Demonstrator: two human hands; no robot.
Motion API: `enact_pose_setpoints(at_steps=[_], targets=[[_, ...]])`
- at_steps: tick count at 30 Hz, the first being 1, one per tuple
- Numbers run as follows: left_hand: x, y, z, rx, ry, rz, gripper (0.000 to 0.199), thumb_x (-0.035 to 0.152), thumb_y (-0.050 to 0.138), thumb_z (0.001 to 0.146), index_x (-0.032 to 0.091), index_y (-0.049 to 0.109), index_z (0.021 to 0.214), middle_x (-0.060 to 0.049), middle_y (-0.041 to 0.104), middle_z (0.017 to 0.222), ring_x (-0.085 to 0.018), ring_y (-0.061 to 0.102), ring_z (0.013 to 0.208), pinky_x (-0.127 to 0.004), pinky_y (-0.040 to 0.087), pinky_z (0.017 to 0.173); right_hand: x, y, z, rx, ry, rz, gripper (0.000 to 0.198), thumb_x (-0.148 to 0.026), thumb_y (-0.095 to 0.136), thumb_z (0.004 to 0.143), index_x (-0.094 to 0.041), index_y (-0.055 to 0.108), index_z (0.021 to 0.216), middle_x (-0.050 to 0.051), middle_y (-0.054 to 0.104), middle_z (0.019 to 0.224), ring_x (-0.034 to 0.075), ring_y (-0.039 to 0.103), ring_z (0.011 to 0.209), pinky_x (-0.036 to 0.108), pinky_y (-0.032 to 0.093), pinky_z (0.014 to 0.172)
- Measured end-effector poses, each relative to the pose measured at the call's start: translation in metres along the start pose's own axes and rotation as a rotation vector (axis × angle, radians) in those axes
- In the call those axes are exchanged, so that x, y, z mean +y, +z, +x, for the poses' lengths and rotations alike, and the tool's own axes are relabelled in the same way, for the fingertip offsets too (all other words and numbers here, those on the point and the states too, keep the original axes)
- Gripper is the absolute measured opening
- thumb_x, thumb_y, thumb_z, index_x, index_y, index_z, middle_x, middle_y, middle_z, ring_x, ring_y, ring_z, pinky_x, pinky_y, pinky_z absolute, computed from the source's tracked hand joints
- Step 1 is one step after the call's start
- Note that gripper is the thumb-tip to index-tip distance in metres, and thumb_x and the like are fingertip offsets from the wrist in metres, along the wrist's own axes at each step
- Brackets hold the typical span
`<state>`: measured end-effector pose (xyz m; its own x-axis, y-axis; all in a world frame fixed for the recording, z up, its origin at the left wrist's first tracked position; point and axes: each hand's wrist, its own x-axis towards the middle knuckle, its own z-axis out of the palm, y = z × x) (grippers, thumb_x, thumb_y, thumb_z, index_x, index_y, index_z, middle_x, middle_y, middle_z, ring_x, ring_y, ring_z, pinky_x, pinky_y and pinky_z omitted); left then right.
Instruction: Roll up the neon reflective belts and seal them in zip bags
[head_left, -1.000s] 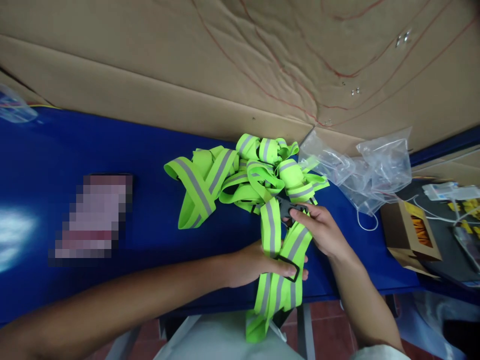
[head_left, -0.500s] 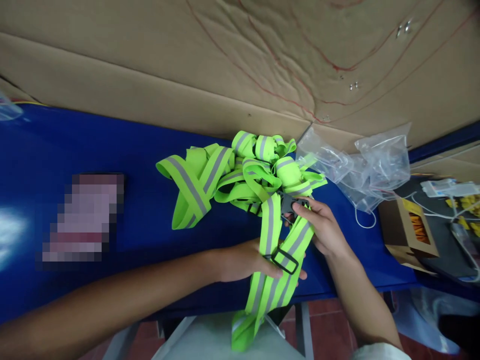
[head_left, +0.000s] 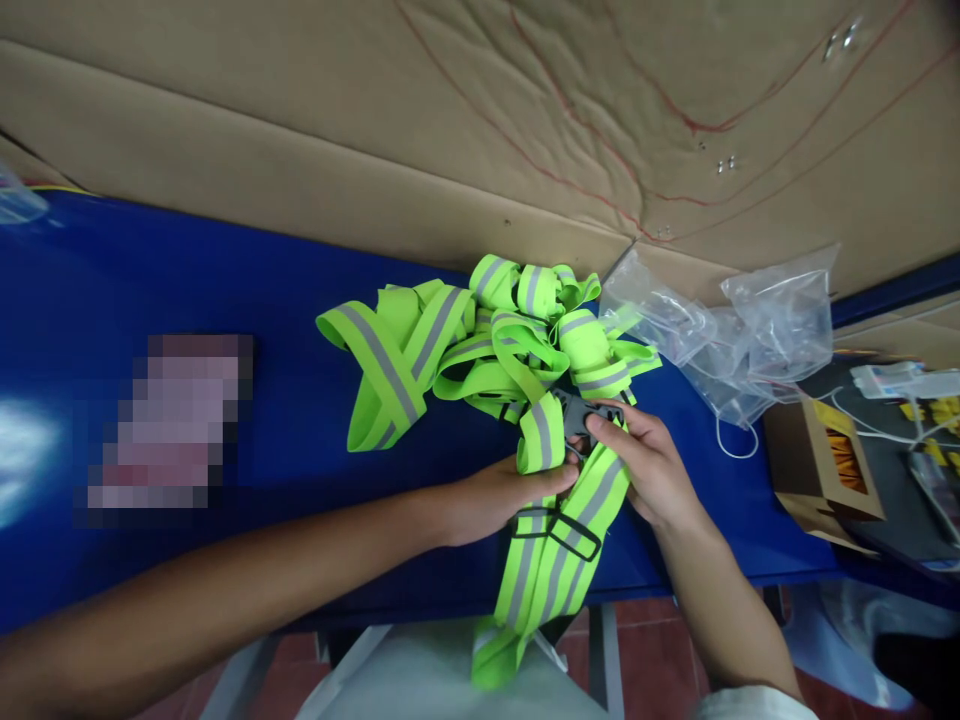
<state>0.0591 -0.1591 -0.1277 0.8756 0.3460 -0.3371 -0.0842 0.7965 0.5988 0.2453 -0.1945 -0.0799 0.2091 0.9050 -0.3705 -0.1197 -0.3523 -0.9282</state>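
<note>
- Left hand (head_left: 499, 498), shifted up from the slide adjuster (head_left: 574, 537), pinches the reflective strap (head_left: 555, 575) near the buckle.
- Right hand (head_left: 651, 462) grips the buckle (head_left: 583, 416).
- Reflective strap hangs past the blue table's (head_left: 292, 310) front edge.

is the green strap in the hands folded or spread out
Folded: the green strap hangs in side-by-side lengths below the left hand, and doubles back at its lower end.
</note>
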Motion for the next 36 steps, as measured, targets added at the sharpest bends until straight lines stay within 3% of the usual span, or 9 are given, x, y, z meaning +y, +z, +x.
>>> enact_pose_setpoints(at_steps=[5, 10, 14, 18, 23, 26, 30, 33, 36], targets=[[0.001, 0.001, -0.001, -0.014, 0.002, 0.037, 0.068, 0.059, 0.084, 0.080, 0.020, 0.068, 0.134, -0.012, 0.070, 0.141, -0.034, 0.058, 0.140, -0.049, 0.041, 0.122, 0.001, 0.002, 0.002, 0.001, 0.046, 0.026, 0.033, -0.045, 0.089, 0.077, -0.022, 0.078, 0.098, 0.001, 0.076, 0.076, 0.020, 0.072, 0.065, 0.031, 0.059, 0.061], [0.001, 0.000, -0.002, -0.146, -0.012, 0.192, 0.066, 0.037, 0.092, 0.073, 0.017, 0.068, 0.132, -0.015, 0.072, 0.134, -0.034, 0.066, 0.126, -0.051, 0.049, 0.112, -0.001, 0.004, 0.000, -0.021, 0.057, -0.004, 0.038, -0.048, 0.086, 0.081, -0.024, 0.074, 0.107, 0.000, 0.076, 0.080, 0.018, 0.071, 0.062, 0.029, 0.057, 0.056], [-0.003, -0.001, -0.003, -0.191, 0.056, 0.268, 0.041, 0.032, 0.082, 0.084, 0.016, 0.073, 0.120, -0.013, 0.075, 0.121, -0.029, 0.071, 0.115, -0.046, 0.054, 0.104, -0.003, 0.001, 0.001, -0.046, 0.029, -0.027, 0.041, -0.041, 0.086, 0.082, -0.029, 0.070, 0.118, -0.002, 0.074, 0.087, 0.016, 0.073, 0.074, 0.024, 0.058, 0.064], [-0.002, -0.004, -0.002, -0.276, 0.149, 0.415, 0.028, 0.033, 0.071, 0.092, 0.015, 0.073, 0.113, -0.012, 0.075, 0.115, -0.026, 0.071, 0.108, -0.043, 0.055, 0.102, -0.004, -0.005, 0.007, -0.175, 0.191, 0.019, 0.048, -0.039, 0.087, 0.081, -0.031, 0.067, 0.124, -0.002, 0.071, 0.081, 0.016, 0.071, 0.069, 0.025, 0.058, 0.060], [0.002, -0.009, -0.002, -0.287, 0.308, 0.638, 0.025, 0.030, 0.068, 0.093, 0.014, 0.066, 0.111, -0.010, 0.072, 0.113, -0.024, 0.066, 0.108, -0.041, 0.053, 0.105, -0.006, -0.009, 0.012, -0.338, 0.411, 0.177, 0.040, -0.032, 0.088, 0.075, -0.022, 0.073, 0.111, 0.002, 0.077, 0.092, 0.015, 0.074, 0.072, 0.025, 0.061, 0.068], [0.001, -0.010, -0.002, -0.333, 0.267, 0.665, 0.026, 0.032, 0.068, 0.093, 0.014, 0.065, 0.110, -0.010, 0.072, 0.107, -0.023, 0.066, 0.102, -0.038, 0.054, 0.101, -0.008, -0.010, 0.011, -0.343, 0.433, 0.242, 0.040, -0.029, 0.088, 0.073, -0.021, 0.073, 0.109, 0.002, 0.078, 0.094, 0.014, 0.075, 0.073, 0.023, 0.060, 0.068], [-0.003, -0.010, -0.003, -0.336, 0.283, 0.671, 0.030, 0.032, 0.072, 0.088, 0.014, 0.066, 0.112, -0.011, 0.071, 0.114, -0.026, 0.066, 0.110, -0.040, 0.052, 0.106, -0.006, -0.010, 0.010, -0.346, 0.447, 0.204, 0.043, -0.032, 0.088, 0.074, -0.023, 0.072, 0.113, 0.001, 0.077, 0.095, 0.014, 0.073, 0.071, 0.023, 0.059, 0.066], [-0.002, -0.010, -0.003, -0.335, 0.296, 0.676, 0.029, 0.031, 0.068, 0.091, 0.014, 0.066, 0.113, -0.012, 0.071, 0.117, -0.025, 0.065, 0.112, -0.040, 0.051, 0.108, -0.001, -0.009, 0.012, -0.312, 0.300, -0.030, 0.038, -0.040, 0.082, 0.082, -0.025, 0.073, 0.116, 0.003, 0.076, 0.102, 0.017, 0.074, 0.084, 0.028, 0.060, 0.074], [0.001, -0.013, -0.003, -0.344, 0.243, 0.607, 0.025, 0.030, 0.067, 0.090, 0.014, 0.065, 0.109, -0.010, 0.071, 0.112, -0.023, 0.065, 0.106, -0.037, 0.053, 0.103, 0.000, -0.012, 0.012, -0.234, -0.144, -0.455, 0.027, -0.042, 0.074, 0.093, -0.025, 0.077, 0.114, 0.007, 0.075, 0.121, 0.022, 0.071, 0.113, 0.032, 0.057, 0.094]])
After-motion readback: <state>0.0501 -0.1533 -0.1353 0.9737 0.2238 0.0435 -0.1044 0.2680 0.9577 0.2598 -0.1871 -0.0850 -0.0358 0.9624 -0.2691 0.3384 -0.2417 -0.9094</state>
